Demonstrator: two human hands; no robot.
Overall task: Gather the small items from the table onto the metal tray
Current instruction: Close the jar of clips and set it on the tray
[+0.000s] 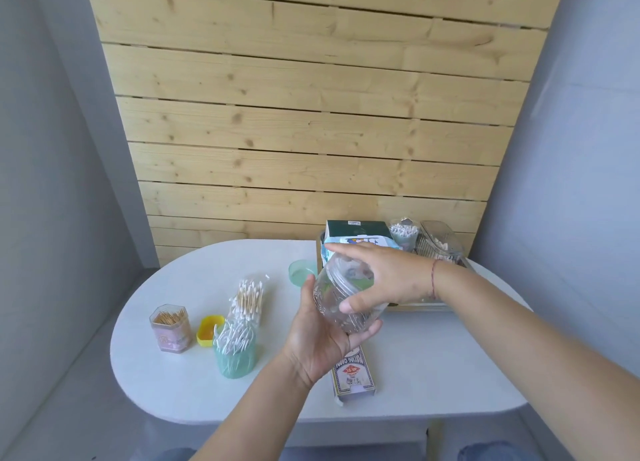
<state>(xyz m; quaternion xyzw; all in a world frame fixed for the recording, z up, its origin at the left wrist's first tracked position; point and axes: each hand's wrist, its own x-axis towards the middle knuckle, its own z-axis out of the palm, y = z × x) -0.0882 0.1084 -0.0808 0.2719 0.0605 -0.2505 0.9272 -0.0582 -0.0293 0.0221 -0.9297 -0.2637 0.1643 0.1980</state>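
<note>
White table (pixel 433 367); both hands, left (pixel 320 339) and right (pixel 388 277), grasp clear jar (pixel 341 296), hiding tray (pixel 415 306).

Clear plastic jar (pixel 341 299) tilted, held beside the metal tray (pixel 420 306)

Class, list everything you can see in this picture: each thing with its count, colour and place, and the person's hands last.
Table: 1, white, centre.
Tray: 1, metal, back right.
Jar: 1, clear, held above table.
Toothpick box: 1, clear-pink, front left.
Yellow lid: 1, beside it.
Swab cup: 1, green, front left.
Swab packet: 1, clear, behind cup.
Green lid: 1, mid-table.
Card box: 1, blue-white, under hands.
Boxes: several, on tray.
Left hand: under jar.
Right hand: over jar.
</note>
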